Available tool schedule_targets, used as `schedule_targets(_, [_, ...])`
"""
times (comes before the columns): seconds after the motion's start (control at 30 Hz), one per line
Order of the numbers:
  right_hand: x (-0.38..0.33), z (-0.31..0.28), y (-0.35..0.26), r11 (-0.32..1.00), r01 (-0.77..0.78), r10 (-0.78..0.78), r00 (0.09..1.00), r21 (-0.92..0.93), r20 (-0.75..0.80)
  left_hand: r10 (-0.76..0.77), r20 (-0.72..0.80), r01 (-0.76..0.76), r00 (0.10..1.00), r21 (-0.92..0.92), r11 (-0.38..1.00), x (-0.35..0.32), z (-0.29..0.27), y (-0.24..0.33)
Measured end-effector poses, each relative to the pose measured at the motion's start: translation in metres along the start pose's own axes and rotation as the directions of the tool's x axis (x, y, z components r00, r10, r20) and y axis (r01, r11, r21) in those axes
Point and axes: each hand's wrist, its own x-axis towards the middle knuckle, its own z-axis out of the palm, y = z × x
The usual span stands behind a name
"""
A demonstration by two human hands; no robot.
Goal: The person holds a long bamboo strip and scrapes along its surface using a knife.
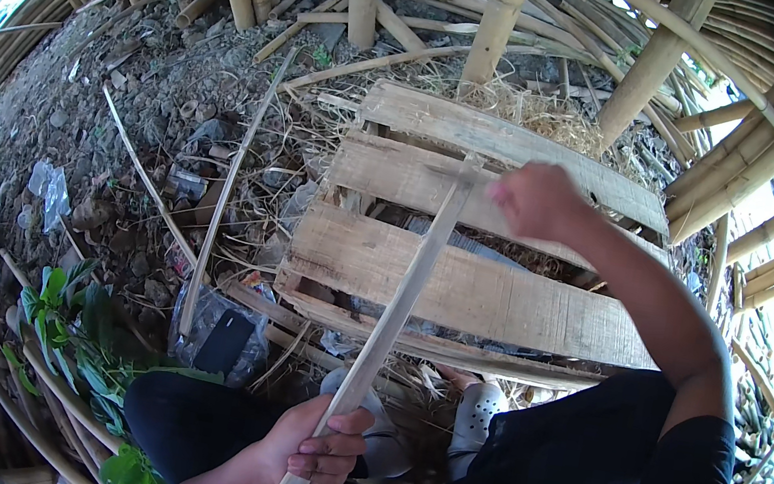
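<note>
A long pale split bamboo strip (402, 295) slants from my lap up over a wooden slatted pallet (482, 282). My left hand (322, 443) is wrapped round its lower part. Near the strip's far end, my right hand (537, 201) is closed like a fist and blurred by motion. A thin dark streak crosses the strip just left of that hand; it looks like a narrow blade, but the blur hides its kind. Whatever the right fingers hold is mostly hidden.
Two thin bamboo strips (232, 182) lie on rubble ground at left. A dark phone (224, 342) rests on clear plastic beside leafy green plants (93, 337). Upright bamboo poles (498, 21) stand behind the pallet. My shoes (479, 414) are at its near edge.
</note>
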Motion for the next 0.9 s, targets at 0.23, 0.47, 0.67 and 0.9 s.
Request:
schedule_targets(0.23, [-0.001,0.003,-0.008,0.998,0.057,-0.057,0.998,-0.034,-0.017,0.008,0.032,-0.008,0.999,0.009,1.000,-0.002,-0.005,0.000])
schedule_targets(0.47, [-0.006,-0.015,0.007,0.976,-0.148,0.130,0.985,-0.161,-0.115,0.047,-0.027,-0.041,0.999,0.188,0.981,-0.002,0.001,-0.002])
schedule_targets(0.67, [-0.030,-0.046,0.024,0.942,-0.156,0.218,0.958,0.298,-0.188,0.175,-0.095,-0.119,0.980,0.427,0.896,-0.009,0.009,-0.001])
schedule_targets(0.9, [-0.040,-0.031,0.037,0.864,-0.236,0.307,0.947,0.445,-0.095,0.360,-0.128,-0.263,0.924,0.471,0.842,-0.019,0.022,0.003])
